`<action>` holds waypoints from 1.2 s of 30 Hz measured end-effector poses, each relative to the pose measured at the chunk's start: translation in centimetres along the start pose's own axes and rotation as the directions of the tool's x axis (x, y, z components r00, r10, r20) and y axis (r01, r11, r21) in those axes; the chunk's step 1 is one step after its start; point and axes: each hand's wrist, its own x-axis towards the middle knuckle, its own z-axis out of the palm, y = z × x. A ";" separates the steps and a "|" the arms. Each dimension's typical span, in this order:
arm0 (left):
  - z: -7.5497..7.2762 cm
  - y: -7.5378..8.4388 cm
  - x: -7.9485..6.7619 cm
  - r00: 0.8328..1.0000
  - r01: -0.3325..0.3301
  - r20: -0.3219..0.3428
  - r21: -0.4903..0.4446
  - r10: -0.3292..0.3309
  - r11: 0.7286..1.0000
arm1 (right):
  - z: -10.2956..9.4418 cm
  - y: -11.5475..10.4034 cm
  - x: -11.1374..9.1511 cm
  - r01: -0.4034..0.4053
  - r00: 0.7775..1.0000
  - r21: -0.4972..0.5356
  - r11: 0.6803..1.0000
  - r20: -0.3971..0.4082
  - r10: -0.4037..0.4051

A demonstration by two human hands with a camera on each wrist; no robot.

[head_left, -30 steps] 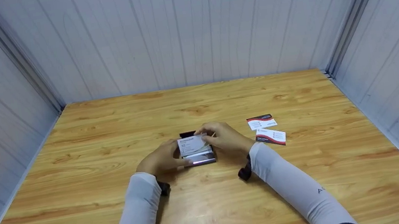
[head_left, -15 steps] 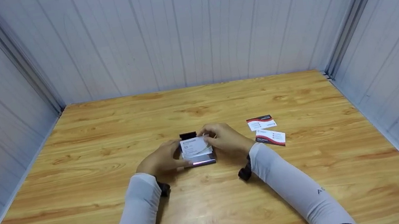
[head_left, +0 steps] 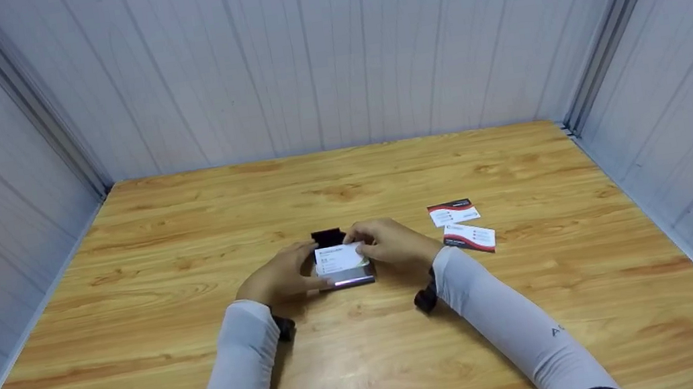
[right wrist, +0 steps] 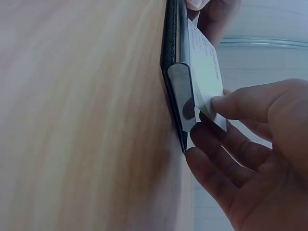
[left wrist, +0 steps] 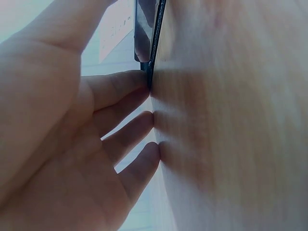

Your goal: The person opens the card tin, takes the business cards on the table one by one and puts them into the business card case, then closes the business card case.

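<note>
A card case (head_left: 352, 276) with a shiny metal body lies on the table, its black flap (head_left: 326, 238) folded open at the far side. My left hand (head_left: 280, 275) grips the case's left end, thumb on the near metal edge and fingers by the far left corner. A white business card (head_left: 337, 260) with small print lies slightly tilted over the case. Its right end is pinched between the thumb and fingers of my right hand (head_left: 390, 242). In the right wrist view the card (right wrist: 204, 62) slants down into the case's opening beside the metal end (right wrist: 181, 91).
Two business cards, an upper one (head_left: 454, 214) and a lower one (head_left: 471, 237), white with red and black bands, lie right of my right hand. The wooden table (head_left: 357, 369) is enclosed by pale panel walls (head_left: 327, 55) at the back and sides.
My right hand has brought the card a little nearer and down over the case, so more of the black flap shows. My left hand stays in place on the case.
</note>
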 end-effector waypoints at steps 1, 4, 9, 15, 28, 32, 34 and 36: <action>0.0 0.0 0.0 1.000 -0.001 0.001 0.003 0.001 1.000 | 0.0 0.0 0.0 -0.005 1.000 -0.002 1.000 0.007 0.005; 0.0 -0.1 0.0 1.000 -0.005 0.001 0.009 0.005 1.000 | 0.0 -0.1 0.1 -0.007 1.000 -0.009 1.000 0.025 0.007; 0.0 -0.2 0.0 1.000 -0.007 0.001 0.003 0.007 1.000 | 0.1 0.0 0.1 -0.009 0.998 -0.036 0.999 0.060 0.012; 0.0 -0.1 -0.1 1.000 -0.015 0.005 0.011 0.015 1.000 | 0.2 -0.1 0.0 0.033 0.994 -0.077 0.997 0.105 -0.024; 0.0 0.1 -0.5 1.000 -0.009 0.001 0.012 0.009 1.000 | 0.4 -0.4 0.1 0.124 0.989 -0.245 0.961 0.110 -0.100; 0.0 0.0 -0.6 1.000 -0.009 -0.005 0.008 0.009 1.000 | 0.4 -0.5 0.3 0.125 0.989 -0.248 0.961 0.113 -0.100; 0.1 0.0 -0.6 1.000 -0.009 -0.005 0.005 0.009 1.000 | 0.5 -0.4 0.4 0.124 0.988 -0.248 0.961 0.116 -0.098; 0.1 0.0 -0.5 1.000 -0.007 -0.002 0.004 0.007 1.000 | 0.5 -0.3 0.4 0.119 0.989 -0.245 0.962 0.119 -0.092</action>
